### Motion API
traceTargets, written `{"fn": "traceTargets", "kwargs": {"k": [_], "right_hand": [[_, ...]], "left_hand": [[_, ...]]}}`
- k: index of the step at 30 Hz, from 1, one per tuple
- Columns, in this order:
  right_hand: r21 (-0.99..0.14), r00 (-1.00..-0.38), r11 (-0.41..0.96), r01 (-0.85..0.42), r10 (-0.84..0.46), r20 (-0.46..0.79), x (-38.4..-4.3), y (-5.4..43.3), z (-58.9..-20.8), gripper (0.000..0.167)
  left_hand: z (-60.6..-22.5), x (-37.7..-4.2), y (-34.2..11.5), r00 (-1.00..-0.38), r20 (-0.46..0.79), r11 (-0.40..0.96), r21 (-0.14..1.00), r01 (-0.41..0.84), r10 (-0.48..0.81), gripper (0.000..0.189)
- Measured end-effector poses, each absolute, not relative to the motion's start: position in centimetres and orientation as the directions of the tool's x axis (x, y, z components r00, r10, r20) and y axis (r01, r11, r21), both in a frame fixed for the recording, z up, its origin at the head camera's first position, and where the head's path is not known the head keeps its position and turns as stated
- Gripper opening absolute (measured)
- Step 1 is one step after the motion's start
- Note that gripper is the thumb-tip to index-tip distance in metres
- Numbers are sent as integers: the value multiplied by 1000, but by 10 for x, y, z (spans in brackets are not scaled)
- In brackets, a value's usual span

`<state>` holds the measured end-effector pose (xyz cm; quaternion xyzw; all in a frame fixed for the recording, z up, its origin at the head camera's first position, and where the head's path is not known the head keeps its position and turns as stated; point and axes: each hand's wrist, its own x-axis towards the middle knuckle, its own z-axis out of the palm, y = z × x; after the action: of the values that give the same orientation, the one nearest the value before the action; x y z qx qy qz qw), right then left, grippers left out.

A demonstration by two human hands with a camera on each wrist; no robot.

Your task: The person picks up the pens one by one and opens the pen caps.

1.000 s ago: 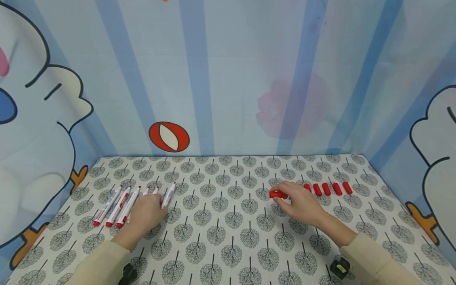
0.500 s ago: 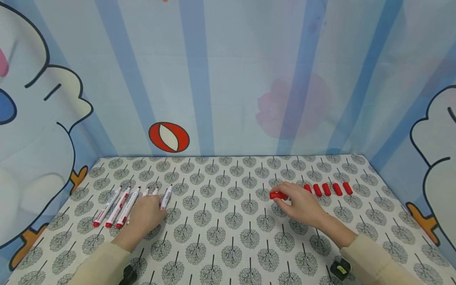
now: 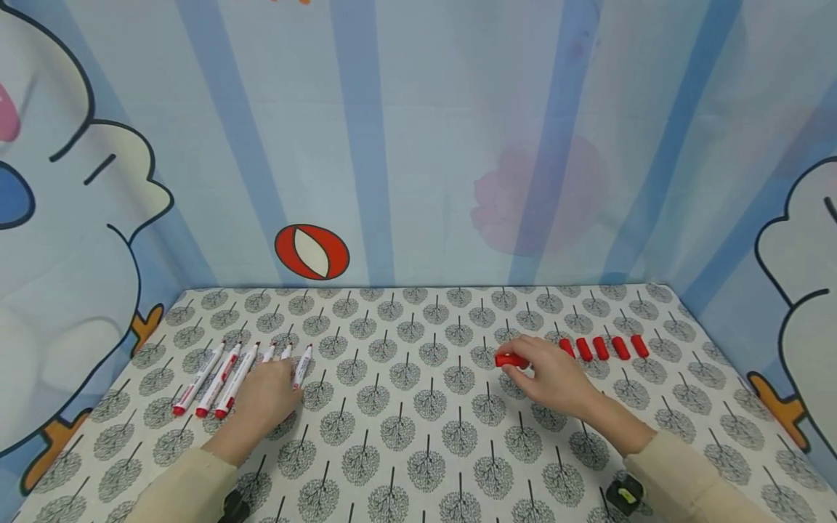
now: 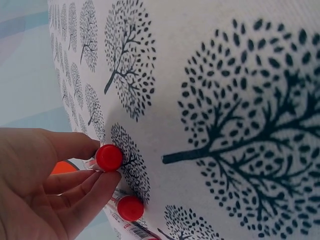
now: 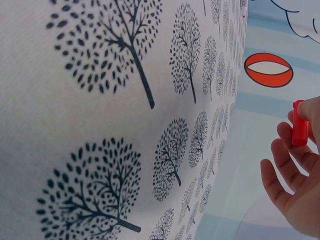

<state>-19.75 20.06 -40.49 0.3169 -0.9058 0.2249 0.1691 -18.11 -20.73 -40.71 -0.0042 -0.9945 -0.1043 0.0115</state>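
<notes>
My left hand pinches a white whiteboard marker at the right end of a row of markers. In the left wrist view, thumb and fingers close around the marker near its red end, with a second marker's red end beside it. The held marker's dark tip points away and its cap is off. Over the cloth, my right hand pinches a red marker cap between thumb and index finger. The right wrist view shows the cap lengthwise, with the other fingers loosely spread.
Several uncapped markers lie side by side at the left, some partly behind my left hand. A row of red caps lies to the right, beyond my right hand. The tree-print cloth ends at a striped backdrop.
My left hand has drawn the marker left and slightly nearer, toward the other markers. The right hand with its cap has stayed almost still.
</notes>
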Motion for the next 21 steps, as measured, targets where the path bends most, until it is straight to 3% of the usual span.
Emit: {"fn": "traceTargets", "kwargs": {"k": [21], "right_hand": [[-312, -731, 676, -668, -517, 445, -197, 201, -409, 19]], "left_hand": [[-409, -183, -209, -1000, 8, 980, 200, 8, 7, 14]]}}
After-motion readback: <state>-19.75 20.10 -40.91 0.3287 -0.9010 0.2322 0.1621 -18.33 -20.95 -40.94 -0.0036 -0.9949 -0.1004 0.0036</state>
